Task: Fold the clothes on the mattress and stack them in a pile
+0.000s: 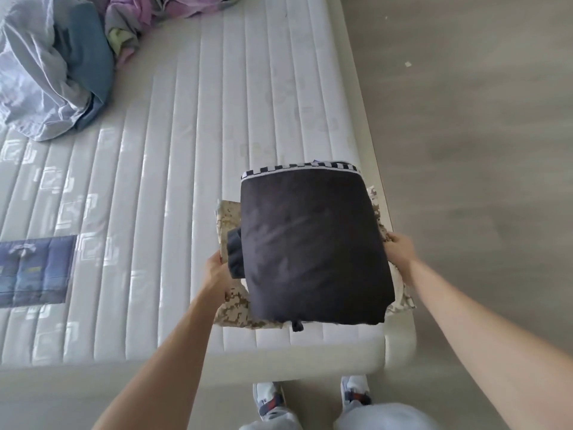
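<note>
A folded black garment (313, 243) lies on top of a pile at the near right corner of the white mattress (186, 150). Under it show a tan camouflage piece (235, 305) and a black-and-white checked edge (297, 169). My left hand (217, 271) grips the pile's left side, fingers tucked under the black fabric. On the pile's right side, my right hand (400, 249) holds the edge with its fingers hidden beneath. Unfolded clothes remain at the far left: a pale blue heap (46, 72) and lilac garments (139, 13).
The mattress's right edge and near corner (397, 346) lie close to the pile. Grey floor (480, 119) stretches to the right. A blue label patch (34, 271) is sewn on the mattress at the left. My shoes (310, 401) stand at the bed's foot.
</note>
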